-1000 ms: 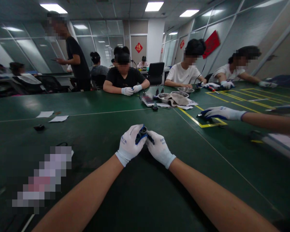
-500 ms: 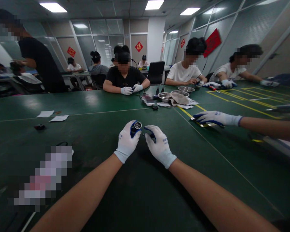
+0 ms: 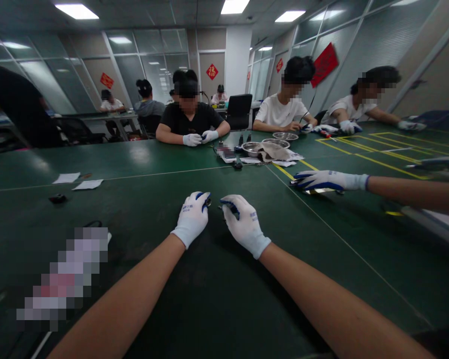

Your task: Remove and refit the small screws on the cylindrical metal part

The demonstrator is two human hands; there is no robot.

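Observation:
My left hand [image 3: 191,218], in a white glove with blue palm and fingers, is closed around a small dark cylinder [image 3: 208,203]. Only its round, metallic-looking end peeks out by the fingertips. A short gap to the right, my right hand [image 3: 244,224] wears the same kind of glove. Its thumb and fingers are curled in a pinch, with a tiny dark tip at the fingertips; what they hold is too small and hidden to name. Both hands are just above or on the green tabletop [image 3: 209,299].
A blurred-out long object [image 3: 65,274] lies at left, with paper sheets [image 3: 88,184] and a small black piece [image 3: 57,198] beyond. Steel bowls [image 3: 251,148] and a cloth [image 3: 271,152] sit ahead. At right a co-worker's gloved hand [image 3: 322,180] reaches in. Other people sit opposite.
My left hand has turned over, so the cylinder's round face no longer points up and is mostly covered. My right hand keeps nearly the same pose. A standing person moved left.

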